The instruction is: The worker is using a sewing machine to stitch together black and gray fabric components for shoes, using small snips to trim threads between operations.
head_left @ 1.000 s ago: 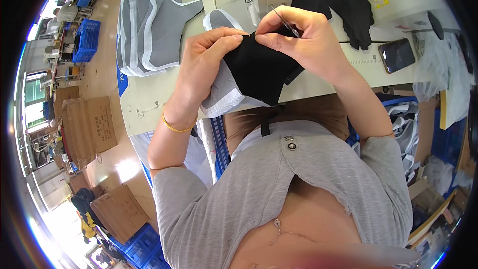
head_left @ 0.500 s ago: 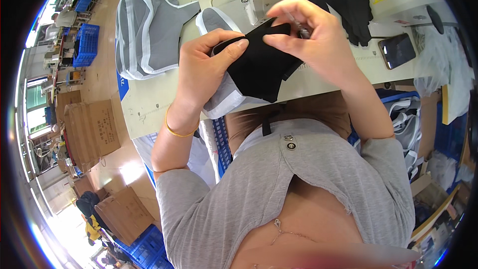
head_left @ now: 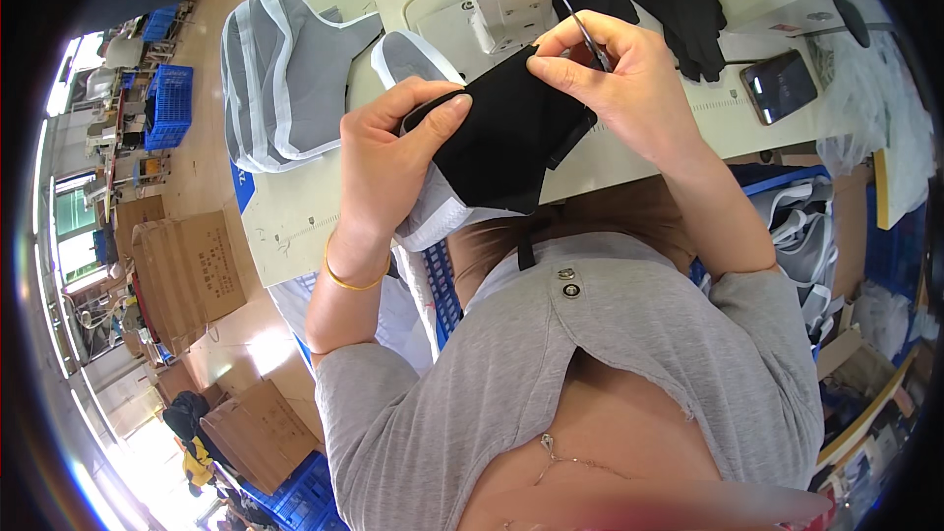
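A piece of black fabric [head_left: 501, 143] is stretched between my hands at the table's near edge. My left hand [head_left: 383, 147] pinches its left corner between thumb and fingers. Its upper right edge is gripped by the thumb and forefinger of my right hand [head_left: 629, 84]. A small pointed metal tool [head_left: 582, 28] also rests in the right hand, tip upward; whether it is snips or tweezers I cannot tell. Beneath the black fabric lies a grey piece with white edging [head_left: 433, 216], partly hidden. The sewing machine [head_left: 506, 0] stands just beyond my hands.
To the left on the table lies a stack of grey, white-edged pieces [head_left: 315, 88]. Black fabric [head_left: 678, 15] and a phone [head_left: 779, 87] lie to the right. A blue bin of grey-and-white pieces [head_left: 801, 236] stands beside me. Cardboard boxes [head_left: 187, 275] are on the floor at left.
My right thumb and forefinger have closed on the fabric's upper edge, and the fabric is pulled flatter. The tool's pointed tip now sticks up. The whole view has shifted slightly.
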{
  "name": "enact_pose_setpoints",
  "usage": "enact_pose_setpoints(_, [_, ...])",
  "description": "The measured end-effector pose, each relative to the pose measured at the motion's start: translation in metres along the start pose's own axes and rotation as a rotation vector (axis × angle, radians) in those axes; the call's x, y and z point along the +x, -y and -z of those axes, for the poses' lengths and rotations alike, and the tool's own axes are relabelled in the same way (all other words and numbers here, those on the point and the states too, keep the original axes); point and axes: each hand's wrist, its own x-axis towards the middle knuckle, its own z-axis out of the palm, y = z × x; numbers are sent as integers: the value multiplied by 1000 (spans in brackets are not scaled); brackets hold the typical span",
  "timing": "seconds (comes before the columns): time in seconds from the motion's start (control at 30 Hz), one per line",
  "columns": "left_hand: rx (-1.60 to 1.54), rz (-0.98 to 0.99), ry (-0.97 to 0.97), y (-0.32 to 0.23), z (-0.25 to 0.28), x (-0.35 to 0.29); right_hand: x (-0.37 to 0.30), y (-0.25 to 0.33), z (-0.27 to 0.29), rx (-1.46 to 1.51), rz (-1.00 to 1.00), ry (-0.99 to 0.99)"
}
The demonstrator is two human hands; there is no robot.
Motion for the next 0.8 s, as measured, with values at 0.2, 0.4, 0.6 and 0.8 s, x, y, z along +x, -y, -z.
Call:
enact_pose_setpoints(0.2, [21,-29,-11,0,-1,-2,-1,5,-4,94,-41,-36])
enact_pose_setpoints(0.4, [18,-26,8,0,0,-1,-1,4,-6,185,-59,-60])
enact_pose_setpoints(0.6, [28,-26,-9,-2,0,-1,0,4,-12,184,-49,-73])
enact_pose_setpoints(0.8, [346,-179,216,-28,36,36,4,9,-6,122,8,91])
